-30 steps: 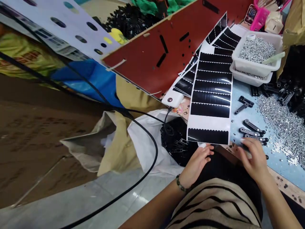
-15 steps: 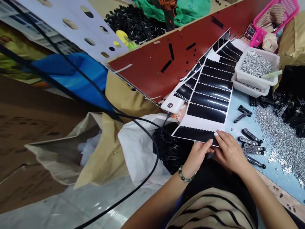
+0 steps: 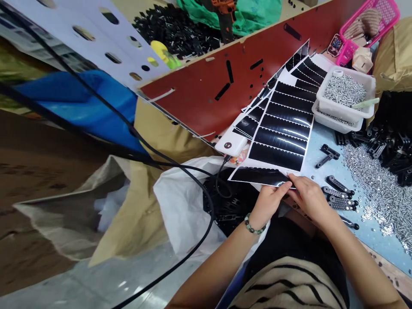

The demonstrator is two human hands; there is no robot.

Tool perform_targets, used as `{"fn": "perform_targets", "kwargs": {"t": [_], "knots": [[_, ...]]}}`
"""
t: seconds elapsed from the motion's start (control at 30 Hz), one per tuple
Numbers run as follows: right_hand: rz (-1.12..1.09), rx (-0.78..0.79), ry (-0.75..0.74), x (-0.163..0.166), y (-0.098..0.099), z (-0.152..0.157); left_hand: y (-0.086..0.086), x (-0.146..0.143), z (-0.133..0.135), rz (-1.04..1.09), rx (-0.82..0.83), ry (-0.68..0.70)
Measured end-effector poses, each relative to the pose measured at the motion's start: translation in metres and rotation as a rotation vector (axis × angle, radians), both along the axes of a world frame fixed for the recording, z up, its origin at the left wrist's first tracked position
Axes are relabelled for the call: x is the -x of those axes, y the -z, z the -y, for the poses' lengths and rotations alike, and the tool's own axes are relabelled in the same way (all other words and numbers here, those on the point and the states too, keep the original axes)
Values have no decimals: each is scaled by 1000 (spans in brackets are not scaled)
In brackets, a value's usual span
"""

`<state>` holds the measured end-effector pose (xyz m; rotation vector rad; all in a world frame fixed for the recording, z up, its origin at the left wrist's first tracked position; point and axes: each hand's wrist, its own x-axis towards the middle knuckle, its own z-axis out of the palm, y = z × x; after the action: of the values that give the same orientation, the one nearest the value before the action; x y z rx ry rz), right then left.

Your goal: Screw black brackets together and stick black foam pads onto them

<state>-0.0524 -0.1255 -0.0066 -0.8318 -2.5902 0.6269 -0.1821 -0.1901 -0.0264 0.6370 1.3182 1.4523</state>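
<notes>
A white backing sheet with black glossy scalloped-edge stickers point(image 3: 283, 130) lies along the table, its near end reaching past the edge. My left hand point(image 3: 269, 201), with a bead bracelet at the wrist, pinches the near edge, thumb on top and the other fingers partly hidden beneath. At the near right corner my right hand point(image 3: 309, 196) is closed on the same sheet, fingertips at the end of the nearest black strip point(image 3: 257, 175). That strip bends slightly by my fingers; whether it is lifting from the backing I cannot tell.
Stacked white tubs point(image 3: 344, 92) hold screws. Black hinged parts point(image 3: 339, 184) lie right of my hands, near loose nuts and screws point(image 3: 383, 206). A white power bank point(image 3: 231, 143) with a cable sits left of the sheet, above an open white sack point(image 3: 180, 206). A red board point(image 3: 199, 94) stands behind.
Both hands have shifted slightly up at the sheet's near edge, and its near right corner now bends up more. The view has swung slightly.
</notes>
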Motion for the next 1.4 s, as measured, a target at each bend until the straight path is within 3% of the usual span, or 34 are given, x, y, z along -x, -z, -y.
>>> {"fn": "perform_targets", "kwargs": {"t": [0.13,0.37,0.6,0.73,0.83,1.0,1.17,1.3,1.4], "knots": [[-31,28,36,-1,1,-4,-4,4,2,-35,40,38],[-56,48,-16,-2,1,-2,0,7,2,-127,48,-55],[-130,246,4,6,-10,-12,-7,17,7,-139,32,126],[-171,404,16,9,-7,-18,-9,25,10,-165,5,196],[-187,414,46,10,-3,-22,-4,29,12,-204,13,218],[-197,401,105,17,-5,-26,7,26,10,-80,100,150],[-215,430,202,22,-12,-30,4,25,-1,65,109,38],[-128,377,145,20,-20,-34,5,28,-8,-37,119,-77],[-94,258,96,17,-25,-37,9,30,-9,-197,143,-81]]}}
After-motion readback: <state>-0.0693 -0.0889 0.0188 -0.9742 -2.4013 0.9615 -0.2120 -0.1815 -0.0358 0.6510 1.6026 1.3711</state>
